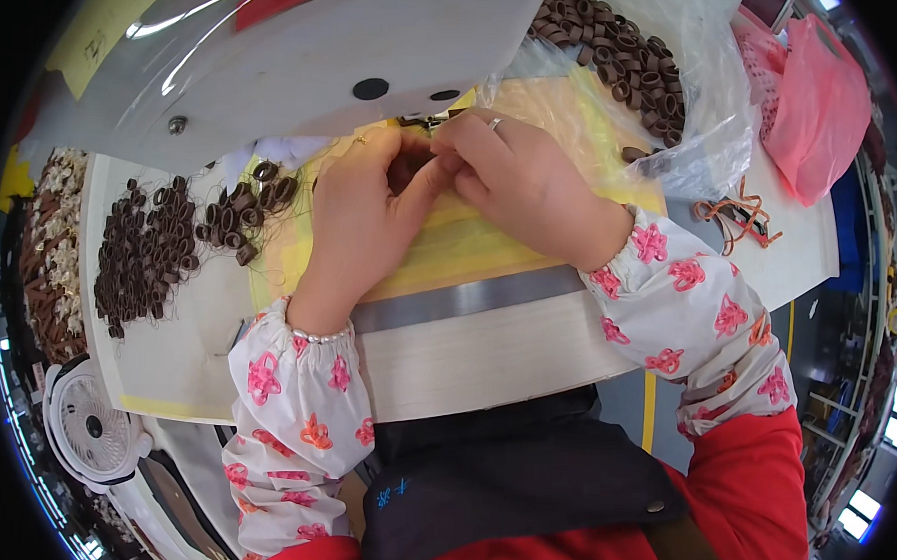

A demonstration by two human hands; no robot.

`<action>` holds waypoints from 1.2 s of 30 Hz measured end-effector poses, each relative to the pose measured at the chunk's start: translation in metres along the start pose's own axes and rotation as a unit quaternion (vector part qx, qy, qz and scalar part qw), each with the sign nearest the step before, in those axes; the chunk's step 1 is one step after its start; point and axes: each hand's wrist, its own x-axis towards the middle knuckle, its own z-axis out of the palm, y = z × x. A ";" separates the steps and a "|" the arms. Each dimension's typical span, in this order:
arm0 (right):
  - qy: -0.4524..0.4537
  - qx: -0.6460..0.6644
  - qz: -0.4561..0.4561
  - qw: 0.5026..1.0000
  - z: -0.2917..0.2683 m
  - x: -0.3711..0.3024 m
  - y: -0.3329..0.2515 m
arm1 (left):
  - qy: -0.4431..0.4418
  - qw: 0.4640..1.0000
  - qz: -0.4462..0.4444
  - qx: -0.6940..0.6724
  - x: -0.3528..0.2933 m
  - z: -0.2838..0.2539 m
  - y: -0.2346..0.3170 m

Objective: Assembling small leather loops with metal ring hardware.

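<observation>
Both of my hands are close together at the sewing machine (349,45), just below its white head and beside the metal presser foot area (433,122). My left hand (362,201) is closed, with thumb and fingers bent inward; a dark brown patch shows between them, too hidden to name. Fingertips pinched, my right hand (533,189) meets the left thumb; what it holds is covered by the fingers. To the left lies a pile of small brown loops (150,247) with loose threads, and a smaller cluster of loops (246,211) sits nearer my left hand.
A clear plastic bag (717,92) full of brown rings (618,57) lies at the far right. Beyond it sits a pink plastic bag (821,106). Orange-brown cords (741,218) rest on the table (485,357). A white fan (92,425) stands at the lower left.
</observation>
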 end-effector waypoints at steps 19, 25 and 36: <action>0.035 0.070 0.094 0.993 0.003 0.003 0.003 | 0.030 0.997 -0.021 -0.068 0.003 0.003 -0.001; 0.037 0.095 0.141 0.985 0.001 0.004 0.012 | 0.049 0.999 0.000 -0.004 0.005 0.003 -0.005; 0.071 0.067 0.127 0.987 0.001 0.012 0.019 | 0.058 0.991 -0.107 -0.047 0.015 0.007 -0.007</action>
